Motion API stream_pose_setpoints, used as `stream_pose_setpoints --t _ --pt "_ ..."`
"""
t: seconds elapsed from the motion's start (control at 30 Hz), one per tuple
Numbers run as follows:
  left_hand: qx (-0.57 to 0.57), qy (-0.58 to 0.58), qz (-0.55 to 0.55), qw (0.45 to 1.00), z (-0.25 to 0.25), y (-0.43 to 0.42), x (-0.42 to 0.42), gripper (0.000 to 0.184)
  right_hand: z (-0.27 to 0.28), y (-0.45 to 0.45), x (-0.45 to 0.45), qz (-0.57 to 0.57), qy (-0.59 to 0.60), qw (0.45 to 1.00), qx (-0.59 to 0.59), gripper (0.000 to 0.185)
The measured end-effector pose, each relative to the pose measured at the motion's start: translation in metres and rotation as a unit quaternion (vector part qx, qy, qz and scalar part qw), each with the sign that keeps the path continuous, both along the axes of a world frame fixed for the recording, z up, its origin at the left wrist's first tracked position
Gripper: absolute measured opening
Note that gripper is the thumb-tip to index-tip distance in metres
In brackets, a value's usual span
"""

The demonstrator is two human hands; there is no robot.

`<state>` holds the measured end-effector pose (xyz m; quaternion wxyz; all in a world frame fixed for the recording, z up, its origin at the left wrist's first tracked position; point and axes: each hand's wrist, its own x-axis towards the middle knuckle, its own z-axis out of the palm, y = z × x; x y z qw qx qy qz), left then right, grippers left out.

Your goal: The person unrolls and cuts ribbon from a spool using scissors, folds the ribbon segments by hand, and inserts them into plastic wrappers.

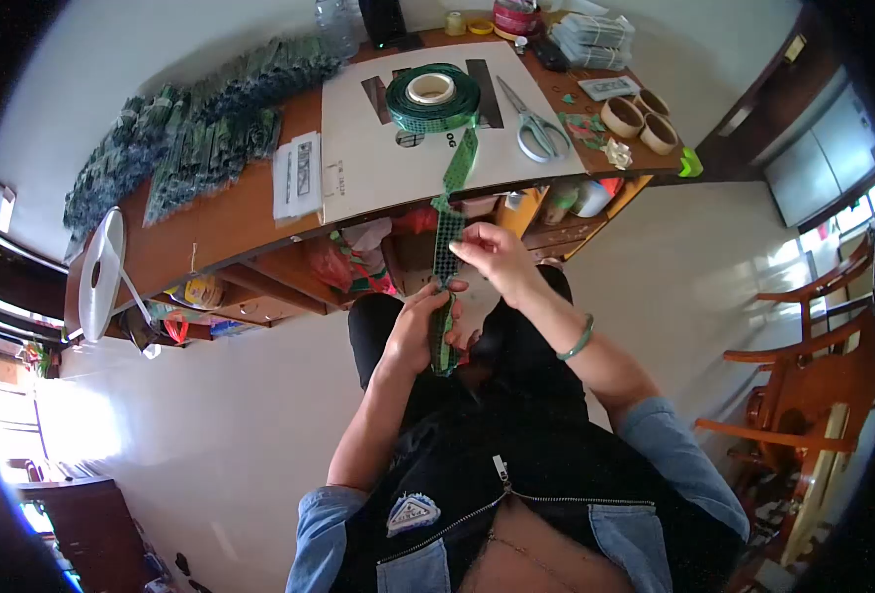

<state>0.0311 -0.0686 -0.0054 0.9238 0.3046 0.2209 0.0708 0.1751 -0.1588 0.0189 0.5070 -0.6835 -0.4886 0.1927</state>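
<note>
Brown desk [228, 219], three tan rings [606, 119], two hands [497, 261] holding green ribbon [447, 247]

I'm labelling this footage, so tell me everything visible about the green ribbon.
The ribbon looks like thin, slightly shiny plastic, green with a dark grid. It leaves a flat-lying roll on the board and passes the table's edge, with a twist just beyond. The right hand pinches its edge; the left hand grips it lower.

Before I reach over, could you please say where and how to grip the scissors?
Probably take the scissors by their handles, coming from the near edge of the white board: they lie flat on it, handles toward that edge, blades pointing away.
</note>
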Motion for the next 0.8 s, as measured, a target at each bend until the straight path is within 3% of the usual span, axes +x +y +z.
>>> stream_pose_setpoints --t 0.1,0.2,0.37,0.5,0.6,0.63,0.73,0.8 --pt "-0.037 -0.022 0.006 0.999 -0.003 -0.001 -0.001 0.024 0.001 -0.011 -0.019 -0.059 -0.081 0.993 0.069 0.012" --pt "-0.034 -0.031 -0.002 0.999 0.003 -0.002 -0.003 0.026 0.003 -0.035 -0.054 -0.033 -0.160 0.979 0.119 0.009" --pt "0.081 0.008 0.000 0.997 0.007 -0.006 -0.002 0.025 -0.013 -0.038 -0.064 -0.059 -0.201 0.977 0.026 0.012" --pt "0.155 -0.017 0.027 0.987 0.006 -0.003 -0.005 0.023 -0.010 -0.032 -0.065 -0.045 -0.138 0.988 0.059 0.015" --pt "0.262 -0.023 0.101 0.959 0.008 -0.002 -0.005 0.024 -0.018 -0.028 -0.065 -0.149 0.095 0.981 0.086 0.018" --pt "0.264 -0.024 0.099 0.959 0.008 -0.004 -0.004 0.024 -0.020 -0.025 -0.068 -0.150 0.095 0.980 0.088 0.018" --pt "0.370 -0.032 0.208 0.905 0.010 -0.016 0.006 0.025 -0.024 -0.003 -0.077 -0.032 0.175 0.973 0.147 0.024" --pt "0.363 -0.055 0.227 0.902 0.007 -0.023 0.010 0.026 -0.034 -0.003 -0.076 -0.029 0.142 0.984 0.102 0.023"
